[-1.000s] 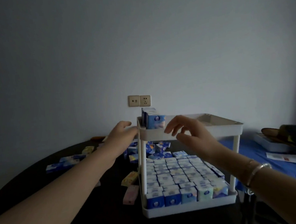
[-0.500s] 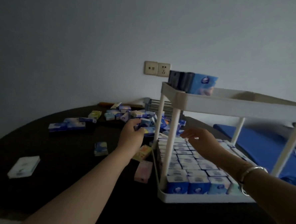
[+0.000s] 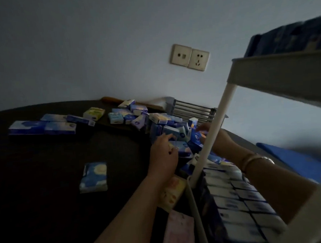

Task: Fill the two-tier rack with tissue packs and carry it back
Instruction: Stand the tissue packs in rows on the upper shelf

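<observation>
At 1 o'clock on the dark table [image 3: 47, 184], the left hand [image 3: 164, 155] curls loosely into the heap of tissue packs [image 3: 167, 130]; the right hand [image 3: 217, 134], half hidden behind the rack [image 3: 211, 135], cannot be read. Packs look light, soft, slippery: pinch the flat faces.

We see the rack [image 3: 211, 137] standing at the right of the table [image 3: 47, 184], its lower tier packed with rows of tissue packs [image 3: 241, 197] and a few more on the upper tier [image 3: 289, 36]. A loose heap of packs [image 3: 167, 128] lies behind the rack's near post, with others scattered to the left. 1 pack [image 3: 93, 177] lies alone, nearer us. 2 wall sockets [image 3: 189, 57] sit above the heap. A bed [image 3: 293, 160] lies at the right, beyond the rack.
</observation>
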